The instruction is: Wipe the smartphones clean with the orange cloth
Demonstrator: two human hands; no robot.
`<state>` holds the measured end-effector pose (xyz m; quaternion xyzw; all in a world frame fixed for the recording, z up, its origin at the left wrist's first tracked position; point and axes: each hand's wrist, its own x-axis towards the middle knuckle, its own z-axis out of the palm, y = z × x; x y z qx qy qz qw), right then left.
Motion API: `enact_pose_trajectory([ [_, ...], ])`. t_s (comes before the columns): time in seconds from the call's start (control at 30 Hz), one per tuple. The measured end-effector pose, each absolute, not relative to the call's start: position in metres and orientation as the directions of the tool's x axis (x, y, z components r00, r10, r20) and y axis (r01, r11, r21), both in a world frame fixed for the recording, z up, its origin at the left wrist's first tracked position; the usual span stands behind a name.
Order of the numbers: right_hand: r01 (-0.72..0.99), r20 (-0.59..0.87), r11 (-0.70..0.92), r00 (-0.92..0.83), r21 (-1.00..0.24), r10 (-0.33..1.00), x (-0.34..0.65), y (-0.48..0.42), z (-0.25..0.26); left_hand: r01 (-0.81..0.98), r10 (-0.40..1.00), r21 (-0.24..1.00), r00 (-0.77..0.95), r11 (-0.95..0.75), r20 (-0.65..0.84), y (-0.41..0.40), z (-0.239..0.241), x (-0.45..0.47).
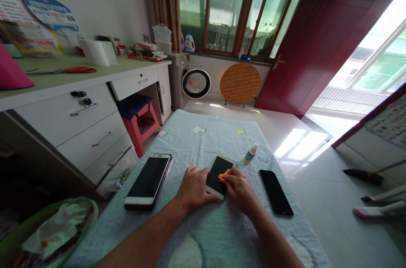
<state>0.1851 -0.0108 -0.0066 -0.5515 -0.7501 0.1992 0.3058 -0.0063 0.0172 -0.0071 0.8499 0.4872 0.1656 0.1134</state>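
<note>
A white-framed smartphone (216, 170) lies screen up on the light blue cloth. My left hand (194, 187) grips its left side and lower edge, the thumb along the bottom. Pinched in my right hand (238, 187) is a small orange cloth (223, 175), which touches the phone's dark screen. Behind my right hand stands a small spray bottle (250, 154) with a white cap. To the right lies a black smartphone (275, 192). Over on the left is a stack of phones (148, 181), a white-framed one on top.
The blue tablecloth (203, 132) covers the table. At left stand a desk with drawers (79, 116), a red stool (142, 126) and a waste basket (93, 213). Scissors (79, 70) lie on the desk. A washing machine (178, 73) and round folding table (240, 83) are at the back.
</note>
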Motion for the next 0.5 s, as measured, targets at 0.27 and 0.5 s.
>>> enact_pose_trajectory([
  [0.27, 0.574, 0.159, 0.387, -0.407, -0.722, 0.900, 0.176, -0.023, 0.007, 0.782, 0.858, 0.355, 0.479, -0.513, 0.185, 0.019, -0.015, -0.006],
  [0.5, 0.586, 0.117, 0.356, -0.406, -0.728, 0.906, 0.182, -0.019, 0.008, 0.771, 0.851, 0.370, 0.507, -0.519, 0.139, 0.020, -0.011, -0.007],
])
